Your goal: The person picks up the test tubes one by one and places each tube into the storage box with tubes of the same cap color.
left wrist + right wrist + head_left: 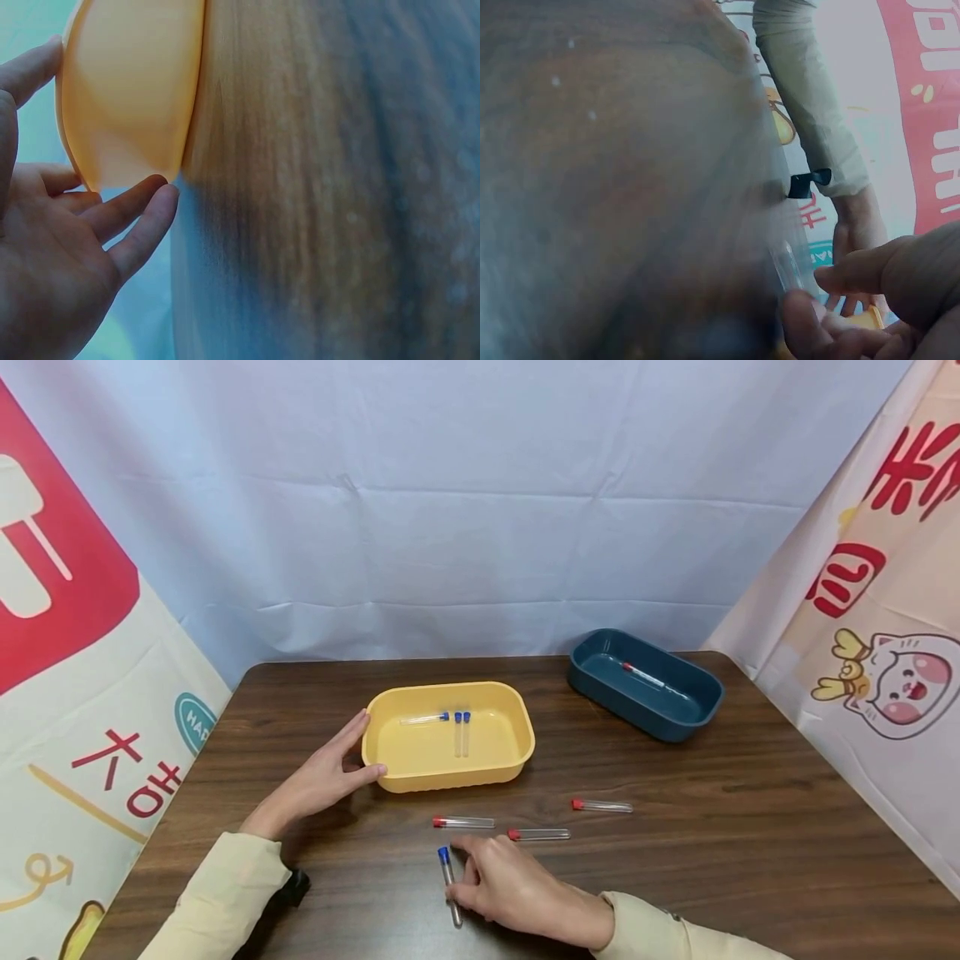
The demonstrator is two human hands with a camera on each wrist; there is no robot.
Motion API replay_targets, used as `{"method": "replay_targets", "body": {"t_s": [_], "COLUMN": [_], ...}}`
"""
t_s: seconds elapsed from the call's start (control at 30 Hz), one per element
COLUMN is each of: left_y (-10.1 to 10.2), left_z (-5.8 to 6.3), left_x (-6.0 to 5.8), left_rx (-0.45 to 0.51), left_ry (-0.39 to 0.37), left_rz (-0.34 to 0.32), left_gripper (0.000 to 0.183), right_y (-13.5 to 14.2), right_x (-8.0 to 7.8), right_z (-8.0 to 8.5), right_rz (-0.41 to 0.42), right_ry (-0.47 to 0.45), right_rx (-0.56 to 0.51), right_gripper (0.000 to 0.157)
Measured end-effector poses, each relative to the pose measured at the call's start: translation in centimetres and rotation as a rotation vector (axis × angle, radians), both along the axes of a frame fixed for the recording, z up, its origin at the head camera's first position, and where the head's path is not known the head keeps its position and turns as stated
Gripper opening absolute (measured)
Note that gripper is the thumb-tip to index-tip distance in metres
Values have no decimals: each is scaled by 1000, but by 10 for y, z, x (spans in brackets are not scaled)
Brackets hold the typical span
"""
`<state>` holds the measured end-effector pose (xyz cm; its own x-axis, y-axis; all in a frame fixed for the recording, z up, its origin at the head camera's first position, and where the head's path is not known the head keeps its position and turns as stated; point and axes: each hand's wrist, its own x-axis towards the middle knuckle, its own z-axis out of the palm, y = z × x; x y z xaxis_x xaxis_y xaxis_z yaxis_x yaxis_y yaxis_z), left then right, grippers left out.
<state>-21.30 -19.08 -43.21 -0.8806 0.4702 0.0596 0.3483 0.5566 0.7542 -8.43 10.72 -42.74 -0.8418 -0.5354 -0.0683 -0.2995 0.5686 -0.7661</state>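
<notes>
My right hand (513,885) pinches a clear test tube with a blue cap (450,887) near the front of the table. Its thumb lies against the tube, and the index finger reaches close to the cap. In the right wrist view, the tube's clear end (786,262) sticks out past the fingertips. My left hand (322,777) touches the left end of a yellow tray (450,774), thumb on the near rim and fingers along the side, fairly straight. Inside that tray lie three blue-capped test tubes (427,719). The left wrist view shows these fingers against the tray's end.
Three red-capped test tubes lie on the wooden table (720,860): one left (465,822), one by the right hand (542,835), one farther right (603,807). A dark blue tray (637,706) at the back right holds another red-capped tube (643,675).
</notes>
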Motion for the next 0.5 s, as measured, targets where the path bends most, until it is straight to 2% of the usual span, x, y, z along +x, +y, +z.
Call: {"method": "replay_targets", "body": {"t_s": [0.17, 0.37, 0.5], "left_y": [0, 0, 0], "left_z": [-1, 0, 0], "left_x": [0, 0, 1], "left_rx": [6, 9, 9], "left_ry": [2, 3, 3], "left_rz": [1, 0, 0], "left_gripper": [97, 96, 96], "right_y": [7, 9, 7], "right_x": [-7, -10, -9], "right_z": [4, 7, 8], "right_rz": [32, 78, 110], "right_ry": [120, 125, 118], "right_rx": [76, 281, 336], "right_gripper": [49, 80, 95]}}
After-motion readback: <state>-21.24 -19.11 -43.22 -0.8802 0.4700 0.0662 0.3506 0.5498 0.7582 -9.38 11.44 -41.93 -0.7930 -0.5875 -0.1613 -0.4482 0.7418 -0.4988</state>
